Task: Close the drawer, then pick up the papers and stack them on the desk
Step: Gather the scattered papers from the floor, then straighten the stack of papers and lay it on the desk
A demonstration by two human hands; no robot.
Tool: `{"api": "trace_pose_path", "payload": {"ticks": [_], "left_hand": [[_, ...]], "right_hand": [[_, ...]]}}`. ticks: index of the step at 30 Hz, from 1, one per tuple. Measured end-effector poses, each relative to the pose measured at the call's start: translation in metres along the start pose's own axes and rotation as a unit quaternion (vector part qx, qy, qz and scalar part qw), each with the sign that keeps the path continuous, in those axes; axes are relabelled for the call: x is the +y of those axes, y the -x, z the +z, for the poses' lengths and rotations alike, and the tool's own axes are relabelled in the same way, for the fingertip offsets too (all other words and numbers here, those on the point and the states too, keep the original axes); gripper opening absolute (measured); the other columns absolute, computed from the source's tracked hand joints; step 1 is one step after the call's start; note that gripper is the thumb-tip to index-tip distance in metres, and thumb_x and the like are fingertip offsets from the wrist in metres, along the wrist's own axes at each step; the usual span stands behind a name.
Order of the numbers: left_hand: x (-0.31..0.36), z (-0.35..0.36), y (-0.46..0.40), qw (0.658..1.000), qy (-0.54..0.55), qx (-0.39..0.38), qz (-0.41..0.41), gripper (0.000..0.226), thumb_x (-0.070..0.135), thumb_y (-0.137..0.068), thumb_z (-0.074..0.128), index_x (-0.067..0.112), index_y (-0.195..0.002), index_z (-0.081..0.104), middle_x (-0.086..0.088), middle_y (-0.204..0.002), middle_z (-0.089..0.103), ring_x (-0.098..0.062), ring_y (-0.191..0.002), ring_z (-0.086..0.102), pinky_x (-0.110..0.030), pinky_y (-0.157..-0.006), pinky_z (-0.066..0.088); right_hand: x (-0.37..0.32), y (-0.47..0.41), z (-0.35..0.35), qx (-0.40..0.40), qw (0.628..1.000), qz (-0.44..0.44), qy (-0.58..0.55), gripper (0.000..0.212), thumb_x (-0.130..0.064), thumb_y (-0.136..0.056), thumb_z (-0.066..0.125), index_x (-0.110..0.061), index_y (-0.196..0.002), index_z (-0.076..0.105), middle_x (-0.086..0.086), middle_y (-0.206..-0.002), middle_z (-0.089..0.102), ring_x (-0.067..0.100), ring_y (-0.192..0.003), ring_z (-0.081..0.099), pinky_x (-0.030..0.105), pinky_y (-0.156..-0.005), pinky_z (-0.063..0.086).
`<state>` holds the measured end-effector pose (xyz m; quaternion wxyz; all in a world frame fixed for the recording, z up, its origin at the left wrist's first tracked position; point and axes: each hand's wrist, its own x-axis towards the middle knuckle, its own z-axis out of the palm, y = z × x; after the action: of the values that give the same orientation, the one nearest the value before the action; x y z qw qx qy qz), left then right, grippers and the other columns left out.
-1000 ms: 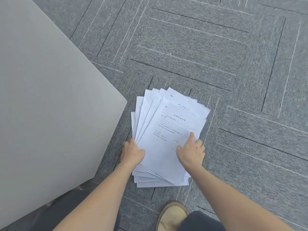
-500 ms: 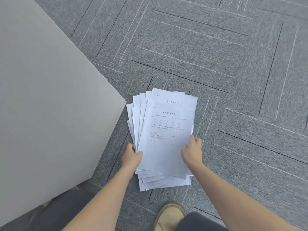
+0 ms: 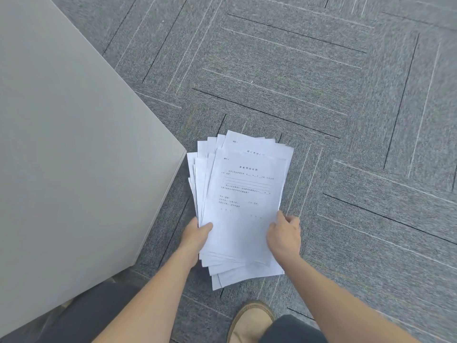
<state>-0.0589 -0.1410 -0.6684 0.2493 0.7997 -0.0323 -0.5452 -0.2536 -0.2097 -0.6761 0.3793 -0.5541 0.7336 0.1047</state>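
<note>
The papers (image 3: 241, 206) form a loose, fanned bundle of white printed sheets over the grey carpet floor (image 3: 321, 95), just beside the corner of the pale worktop (image 3: 74, 144). Whether the bundle rests on the carpet or is lifted clear cannot be told.

The left hand (image 3: 196, 235) pinches the bundle's left edge, thumb on top. The right hand (image 3: 284, 235) grips the right edge, fingers curled around the sheets.

Handling, as judged: the sheets are light, thin and flexible. They slide readily over one another, and the lower sheets already protrude at the near edge. Hold both long edges near the middle and press inward to square the bundle. A one-sided hold is likely to let the sheets droop and spill.

The drawer is not in view.
</note>
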Motion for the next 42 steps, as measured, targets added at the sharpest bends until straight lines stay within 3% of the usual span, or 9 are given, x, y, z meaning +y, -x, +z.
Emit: {"api": "trace_pose_path", "payload": {"ticks": [6,14,17,22,25,29,37,40,42], "left_hand": [[0.008,0.000,0.003,0.989,0.116,-0.072,-0.052,0.032,0.008,-0.093,0.063,0.020,-0.120,0.052,-0.002,-0.098,0.066,-0.018,-0.081,0.064,-0.033,-0.068,0.051],[0.027,-0.025,0.014,0.975,0.147,-0.148,-0.078,0.037,0.004,-0.092,0.061,0.017,-0.127,0.059,-0.018,-0.122,0.069,-0.040,-0.111,0.066,-0.060,-0.091,0.052],[0.047,-0.033,0.027,0.976,0.131,-0.162,-0.058,0.038,0.001,-0.091,0.061,0.014,-0.126,0.059,-0.018,-0.121,0.070,-0.039,-0.108,0.068,-0.055,-0.089,0.055],[0.100,-0.041,0.060,0.980,0.060,-0.187,-0.032,0.039,-0.018,-0.087,0.050,0.010,-0.108,0.067,-0.014,-0.100,0.076,-0.036,-0.097,0.069,-0.049,-0.088,0.055],[0.136,-0.043,0.080,0.985,0.024,-0.169,-0.009,0.044,-0.019,-0.082,0.049,0.000,-0.119,0.064,-0.022,-0.115,0.071,-0.043,-0.109,0.066,-0.056,-0.095,0.051],[0.189,-0.041,0.133,0.985,0.045,-0.160,0.041,0.033,-0.006,-0.090,0.058,-0.002,-0.123,0.062,-0.024,-0.117,0.069,-0.037,-0.100,0.069,-0.049,-0.087,0.056],[0.293,-0.068,0.268,0.970,0.093,-0.145,0.173,0.025,0.011,-0.094,0.062,-0.002,-0.115,0.064,-0.020,-0.104,0.074,-0.032,-0.089,0.072,-0.046,-0.078,0.059],[0.323,-0.093,0.332,0.963,0.089,-0.139,0.215,0.044,0.022,-0.085,0.074,0.000,-0.121,0.063,-0.020,-0.119,0.071,-0.036,-0.108,0.068,-0.055,-0.096,0.051],[0.340,-0.113,0.377,0.954,0.098,-0.138,0.246,0.045,0.019,-0.086,0.074,0.000,-0.124,0.060,-0.018,-0.120,0.070,-0.035,-0.110,0.066,-0.049,-0.087,0.057]], "right_hand": [[0.004,-0.003,-0.001,-0.072,0.997,-0.012,-0.029,0.053,-0.011,-0.102,0.034,-0.006,-0.154,0.026,0.021,-0.150,0.042,0.035,-0.140,0.037,0.041,-0.105,0.039],[-0.011,-0.003,-0.024,-0.103,0.956,0.111,-0.251,0.013,-0.020,-0.096,0.045,-0.009,-0.095,0.052,0.010,-0.093,0.058,0.023,-0.074,0.050,0.031,-0.063,0.034],[-0.016,-0.005,-0.040,-0.123,0.938,0.118,-0.302,0.019,-0.014,-0.088,0.053,0.003,-0.094,0.058,0.024,-0.094,0.067,0.023,-0.074,0.055,0.031,-0.068,0.042],[-0.035,0.011,-0.094,-0.120,0.922,0.072,-0.361,0.014,0.001,-0.087,0.054,-0.002,-0.097,0.062,0.022,-0.091,0.069,0.025,-0.072,0.064,0.041,-0.071,0.057],[-0.052,0.022,-0.131,-0.120,0.915,0.037,-0.383,0.026,0.008,-0.085,0.052,-0.004,-0.105,0.063,0.017,-0.102,0.072,0.030,-0.083,0.069,0.042,-0.075,0.059],[-0.078,0.050,-0.194,-0.086,0.906,-0.030,-0.413,0.032,0.006,-0.090,0.052,-0.010,-0.115,0.064,0.009,-0.104,0.071,0.022,-0.079,0.065,0.023,-0.056,0.051],[-0.129,0.138,-0.334,-0.023,0.874,-0.158,-0.459,0.032,0.005,-0.087,0.052,-0.016,-0.102,0.071,0.005,-0.091,0.073,0.023,-0.077,0.065,0.032,-0.069,0.053],[-0.148,0.184,-0.383,-0.003,0.858,-0.208,-0.469,0.014,-0.005,-0.082,0.055,-0.012,-0.086,0.066,0.010,-0.087,0.067,0.023,-0.075,0.060,0.036,-0.069,0.049],[-0.162,0.225,-0.417,0.009,0.846,-0.239,-0.476,0.009,-0.005,-0.082,0.054,-0.011,-0.075,0.054,0.008,-0.077,0.059,0.020,-0.067,0.052,0.028,-0.062,0.044]]}}
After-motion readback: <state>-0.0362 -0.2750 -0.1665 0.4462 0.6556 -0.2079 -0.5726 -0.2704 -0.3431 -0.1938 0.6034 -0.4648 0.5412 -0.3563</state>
